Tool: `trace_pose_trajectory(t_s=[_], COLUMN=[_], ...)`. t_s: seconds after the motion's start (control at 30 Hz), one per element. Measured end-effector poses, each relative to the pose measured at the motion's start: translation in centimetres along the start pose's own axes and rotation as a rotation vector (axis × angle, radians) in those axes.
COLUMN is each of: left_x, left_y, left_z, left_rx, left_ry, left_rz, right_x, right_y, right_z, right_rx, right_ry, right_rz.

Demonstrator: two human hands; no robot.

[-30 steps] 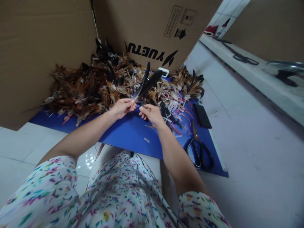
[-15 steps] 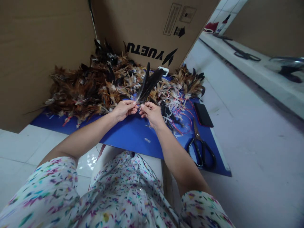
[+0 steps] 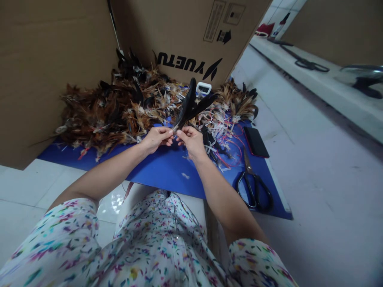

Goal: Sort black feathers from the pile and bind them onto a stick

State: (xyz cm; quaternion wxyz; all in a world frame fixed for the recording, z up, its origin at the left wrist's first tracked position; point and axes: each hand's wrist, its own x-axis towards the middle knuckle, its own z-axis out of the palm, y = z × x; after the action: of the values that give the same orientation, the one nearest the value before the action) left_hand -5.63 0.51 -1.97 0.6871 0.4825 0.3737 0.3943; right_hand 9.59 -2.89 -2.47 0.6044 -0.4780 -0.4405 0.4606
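Between my fingertips stands a small bunch of black feathers (image 3: 188,105), its pale quill ends down and its dark tips fanned up and away. My left hand (image 3: 158,138) pinches the base from the left. From the right, my right hand (image 3: 190,141) pinches the same quill ends, thumb against fingers. Both hands hover over the front of the blue board (image 3: 161,171). Behind them spreads a heap of brown and black feathers (image 3: 104,111). Just right of my right hand lie dark feather bits with white ties (image 3: 210,146) and loose pink string (image 3: 239,153).
Black-handled scissors (image 3: 253,185) lie at the board's right front, below a dark phone (image 3: 256,142). A small white-framed device (image 3: 204,88) rests among the feathers. Cardboard (image 3: 185,32) walls stand behind and at left. A ledge (image 3: 302,56) with tools runs along the right.
The black feathers have turned in my fingers, and their tips now spread into a wider V. Both hands stay in nearly the same place, pinching the base.
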Motion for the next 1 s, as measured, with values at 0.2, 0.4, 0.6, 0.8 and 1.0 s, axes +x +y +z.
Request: trace_pose_trajectory(t_s=[0.2, 0.4, 0.6, 0.8, 1.0], left_x=[-0.1, -0.1, -0.3, -0.8, -1.1], left_y=[0.0, 0.0, 0.0, 0.3, 0.8], left_z=[0.0, 0.2, 0.2, 0.5, 0.6], left_rx=[0.044, 0.089, 0.164, 0.434, 0.411], left_ry=[0.006, -0.014, -0.064, 0.000, -0.107], left_rz=[0.022, 0.022, 0.091, 0.246, 0.253], right_x=[0.0, 0.0, -0.1, -0.1, 0.4], right_y=[-0.1, -0.1, -0.1, -0.3, -0.8], right_z=[0.1, 0.1, 0.0, 0.2, -0.7], right_rx=[-0.055, -0.071, -0.065, -0.131, -0.073], right_ry=[0.023, 0.038, 0.016, 0.007, -0.013], right_rz=[-0.035, -0.050, -0.084, -0.048, -0.048])
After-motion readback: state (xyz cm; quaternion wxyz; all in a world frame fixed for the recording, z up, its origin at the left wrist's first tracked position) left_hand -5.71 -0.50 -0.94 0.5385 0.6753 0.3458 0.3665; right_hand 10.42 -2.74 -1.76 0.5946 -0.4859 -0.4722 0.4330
